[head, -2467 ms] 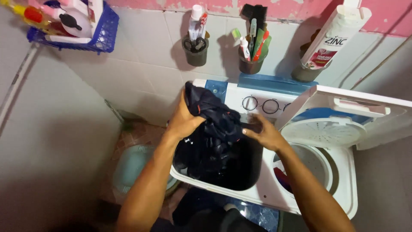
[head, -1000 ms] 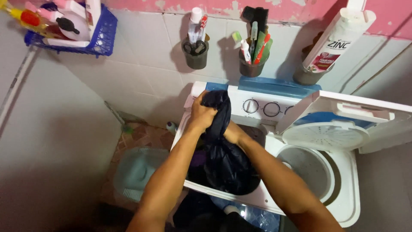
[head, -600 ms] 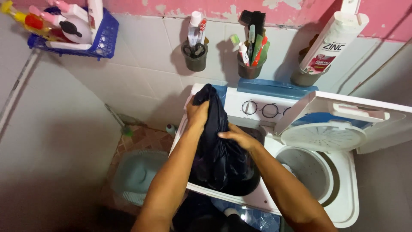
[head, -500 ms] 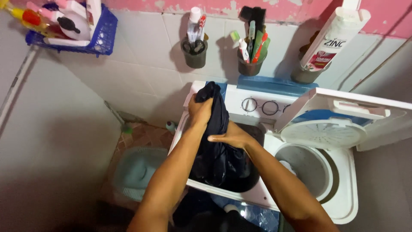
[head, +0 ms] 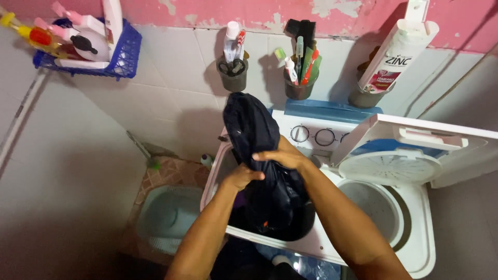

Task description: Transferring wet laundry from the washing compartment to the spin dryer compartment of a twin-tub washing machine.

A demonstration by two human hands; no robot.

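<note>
Where left hand (head: 241, 178) gripped higher, dark garment (head: 254, 129) risen, right hand (head: 280, 155) above

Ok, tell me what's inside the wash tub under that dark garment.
More dark laundry fills the wash tub, with a purple bit at its left. The tub's bottom and any water are covered by the dark garment.

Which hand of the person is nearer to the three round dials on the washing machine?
The right hand. It grips the dark garment just below and left of the dials. The left hand holds the garment lower and farther left.
</note>
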